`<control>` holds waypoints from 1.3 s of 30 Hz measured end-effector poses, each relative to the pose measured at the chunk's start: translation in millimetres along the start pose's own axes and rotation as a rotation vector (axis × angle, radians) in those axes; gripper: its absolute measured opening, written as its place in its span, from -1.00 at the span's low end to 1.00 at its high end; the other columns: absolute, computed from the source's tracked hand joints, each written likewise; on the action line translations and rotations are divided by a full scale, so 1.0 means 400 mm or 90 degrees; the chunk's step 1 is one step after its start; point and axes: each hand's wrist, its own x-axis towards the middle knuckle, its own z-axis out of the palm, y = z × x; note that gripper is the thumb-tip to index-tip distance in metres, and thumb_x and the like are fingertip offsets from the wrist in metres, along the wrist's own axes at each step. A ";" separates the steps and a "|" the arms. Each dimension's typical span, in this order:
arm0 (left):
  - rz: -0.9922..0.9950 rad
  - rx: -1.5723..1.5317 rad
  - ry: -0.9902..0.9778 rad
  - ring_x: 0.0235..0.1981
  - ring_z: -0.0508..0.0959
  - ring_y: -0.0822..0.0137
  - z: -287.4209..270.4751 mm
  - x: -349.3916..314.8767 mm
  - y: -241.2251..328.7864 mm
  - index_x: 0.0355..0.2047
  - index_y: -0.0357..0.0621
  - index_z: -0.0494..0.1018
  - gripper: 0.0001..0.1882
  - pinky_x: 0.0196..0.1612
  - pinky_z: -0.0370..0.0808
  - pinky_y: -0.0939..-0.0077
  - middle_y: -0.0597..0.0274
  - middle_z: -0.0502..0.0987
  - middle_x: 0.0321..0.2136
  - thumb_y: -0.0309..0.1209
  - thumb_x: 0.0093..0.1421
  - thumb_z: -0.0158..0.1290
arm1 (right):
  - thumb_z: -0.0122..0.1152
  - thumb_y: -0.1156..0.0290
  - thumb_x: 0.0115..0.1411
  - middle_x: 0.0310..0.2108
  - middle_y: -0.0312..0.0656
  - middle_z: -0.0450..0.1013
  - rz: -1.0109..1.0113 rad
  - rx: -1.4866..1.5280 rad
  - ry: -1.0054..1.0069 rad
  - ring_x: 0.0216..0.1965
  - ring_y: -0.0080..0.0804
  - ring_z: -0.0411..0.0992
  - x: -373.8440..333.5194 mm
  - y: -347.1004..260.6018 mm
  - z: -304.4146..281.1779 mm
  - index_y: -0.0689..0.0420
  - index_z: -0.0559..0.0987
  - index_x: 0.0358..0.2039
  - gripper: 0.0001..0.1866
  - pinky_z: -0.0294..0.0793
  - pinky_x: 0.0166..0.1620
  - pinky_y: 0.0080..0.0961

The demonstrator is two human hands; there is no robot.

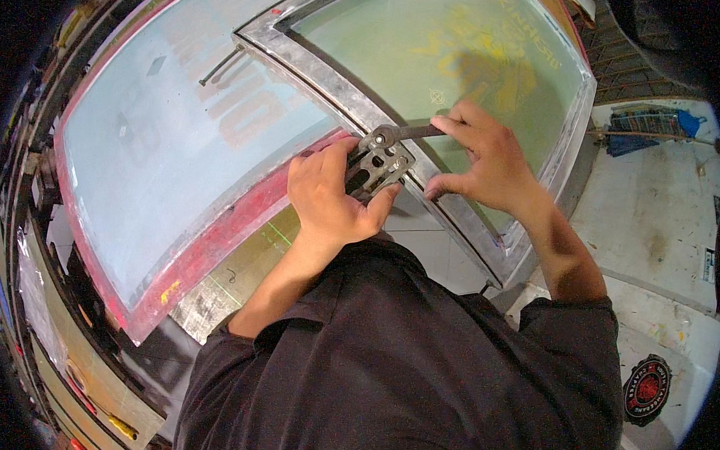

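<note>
Bracket (384, 166): at mid-view, between the red frame (208, 271) and the near-left rail of the grey frame (302, 58).

Left hand (333, 194): closed around the bracket, fingers over its far side, thumb along the near side. Right hand (485, 162): part open, a wide C; fingertips at the outer end of the lever (417, 132), thumb spread well apart from it and near the grey rail. How hard the fingertips press: cannot tell.

Judged handling: the left hand should bear the bracket's weight and hold it square to the rail, so that effort on the lever does not twist it. The lever is best worked from its end, smoothly, in line with its pivot. The left fingers want to be clear of the bracket's slots, and the right thumb clear of the gap along the rail.

Edges: green mesh (413, 76) lies directly under the lever side and blue mesh (181, 116) beyond the left hand; a slip could mark either. A dark rod (221, 67) juts over the blue mesh. The grey frame's near corner points toward the shirt (419, 362); the red frame's lower corner lies left of the left forearm.

Room: most free air is above the green mesh, around the right hand; the left side is tighter.
</note>
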 end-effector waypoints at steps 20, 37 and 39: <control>-0.003 -0.034 -0.019 -0.60 0.45 0.11 -0.001 0.004 -0.004 -0.36 -0.20 0.43 -0.46 -0.47 0.24 0.33 0.17 0.48 -0.60 -0.19 -0.39 0.25 | 0.25 0.13 -0.06 -0.31 -0.08 0.32 0.092 -0.115 0.020 -0.38 -0.05 0.37 -0.067 -0.104 0.032 0.25 0.45 -0.19 -0.49 0.35 -0.36 -0.22; 0.002 -0.009 -0.001 -0.57 0.45 0.10 0.000 0.002 0.001 -0.33 -0.19 0.42 -0.45 -0.44 0.25 0.32 0.15 0.48 -0.58 -0.20 -0.38 0.24 | 0.29 0.30 -0.06 -0.40 -0.08 0.38 0.137 -0.038 0.093 -0.40 -0.06 0.40 -0.073 -0.124 0.047 0.22 0.50 -0.31 -0.67 0.35 -0.39 -0.31; 0.001 -0.013 -0.004 -0.57 0.45 0.10 -0.002 0.003 0.004 -0.33 -0.19 0.42 -0.45 -0.43 0.26 0.32 0.15 0.48 -0.58 -0.20 -0.39 0.24 | 0.28 0.34 -0.05 -0.41 -0.07 0.40 0.118 -0.001 0.092 -0.38 -0.06 0.41 -0.064 -0.092 0.036 0.21 0.51 -0.34 -0.71 0.36 -0.36 -0.33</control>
